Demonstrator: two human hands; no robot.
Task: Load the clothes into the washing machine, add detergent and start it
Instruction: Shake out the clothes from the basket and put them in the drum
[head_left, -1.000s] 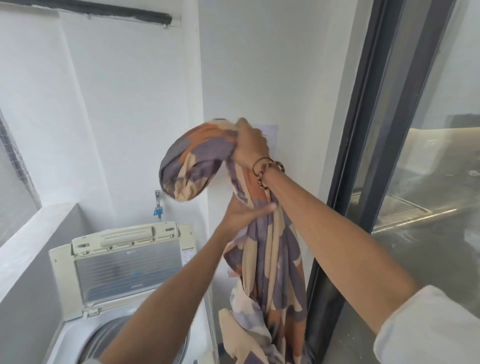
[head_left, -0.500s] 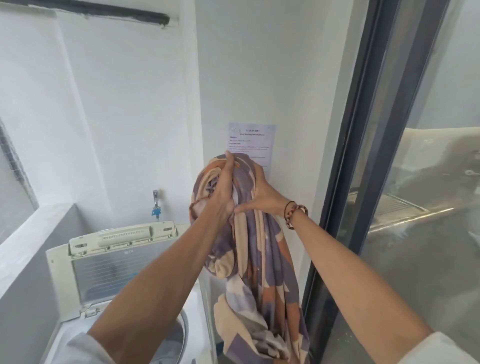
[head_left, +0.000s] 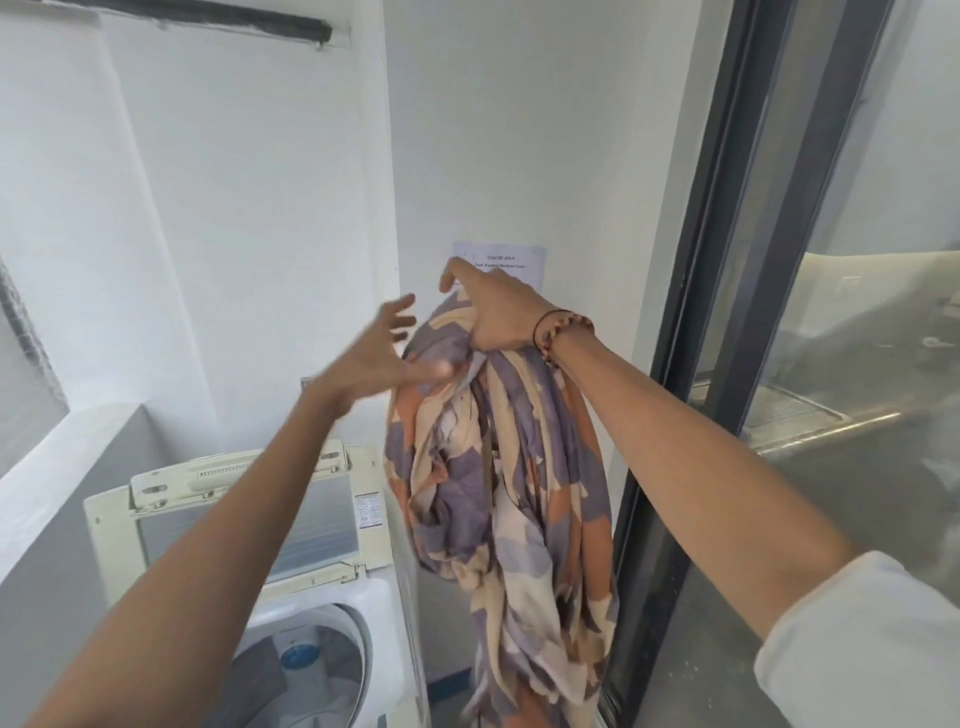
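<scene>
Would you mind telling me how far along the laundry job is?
Done: the washing machine lid is up, some fabric already in the drum. In hand: the right hand grips the patterned cloth beside the machine; the left hand is open. Left: loading it, detergent, starting.

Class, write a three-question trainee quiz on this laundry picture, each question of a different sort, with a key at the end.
1. True or false: the washing machine has its lid raised.
2. Multiple choice: which of the hands grips the patterned cloth? A) the left hand B) the right hand C) both
3. Fill the gap: a printed sheet of ____ is stuck to the wall behind the cloth.

Key: 1 true; 2 B, since the left hand's fingers are spread beside the cloth; 3 paper.
</scene>
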